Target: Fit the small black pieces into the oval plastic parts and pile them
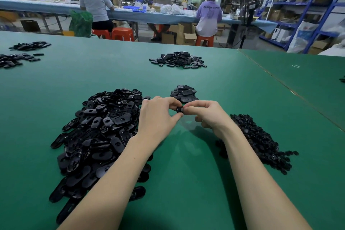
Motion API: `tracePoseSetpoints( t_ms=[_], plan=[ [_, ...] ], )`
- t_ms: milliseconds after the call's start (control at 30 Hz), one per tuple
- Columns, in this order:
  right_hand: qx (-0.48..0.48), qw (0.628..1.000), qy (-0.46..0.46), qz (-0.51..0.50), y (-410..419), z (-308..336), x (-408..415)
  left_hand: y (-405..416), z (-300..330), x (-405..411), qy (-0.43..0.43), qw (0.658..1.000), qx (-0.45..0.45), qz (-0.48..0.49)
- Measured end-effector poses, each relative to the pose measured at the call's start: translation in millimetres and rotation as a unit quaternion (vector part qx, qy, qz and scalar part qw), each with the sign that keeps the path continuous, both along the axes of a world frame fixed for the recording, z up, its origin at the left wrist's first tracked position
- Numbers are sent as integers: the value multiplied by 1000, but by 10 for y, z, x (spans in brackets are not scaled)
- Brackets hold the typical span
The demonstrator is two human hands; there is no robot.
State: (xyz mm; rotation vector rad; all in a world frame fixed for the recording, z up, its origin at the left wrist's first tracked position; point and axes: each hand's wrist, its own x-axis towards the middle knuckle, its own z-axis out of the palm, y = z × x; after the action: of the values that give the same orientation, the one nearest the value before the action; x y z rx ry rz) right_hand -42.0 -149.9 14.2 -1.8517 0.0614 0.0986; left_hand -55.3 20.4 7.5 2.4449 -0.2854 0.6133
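Both hands meet above the green table, pinching one small black part between their fingertips. My left hand holds it from the left with thumb and forefinger. My right hand pinches it from the right; most of the part is hidden by fingers. A large heap of black oval plastic parts lies to the left under my left forearm. A heap of small black pieces lies to the right. Just beyond my hands sits a small pile of oval parts.
Another pile of oval parts lies farther back in the middle, and two more piles at the far left. A seam divides the table on the right. Beyond the far edge people sit at a long bench, with shelving at right.
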Motion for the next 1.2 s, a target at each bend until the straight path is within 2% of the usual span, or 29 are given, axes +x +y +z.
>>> tracePoseSetpoints(
  t_ms=[133,300,500,600,733,867,1200],
  plan=[
    [17,1000,19,6,-17,16,41,-16,21,-29,13,999,-50,-4],
    [24,999,27,-4,7,7,71,-11,23,-13,89,983,-156,-32],
    [36,998,25,-37,-5,29,85,0,35,10,194,918,-335,-84],
    [41,998,25,-46,-4,25,75,-4,41,12,223,889,-388,-101],
    [24,998,26,-54,-28,47,26,-28,32,9,243,868,-418,-113],
    [1,997,17,-73,-44,52,-38,-45,28,-2,251,867,-412,-125],
    [92,990,54,-91,-20,-51,-111,-51,76,-25,271,861,-410,-129]
  ],
)
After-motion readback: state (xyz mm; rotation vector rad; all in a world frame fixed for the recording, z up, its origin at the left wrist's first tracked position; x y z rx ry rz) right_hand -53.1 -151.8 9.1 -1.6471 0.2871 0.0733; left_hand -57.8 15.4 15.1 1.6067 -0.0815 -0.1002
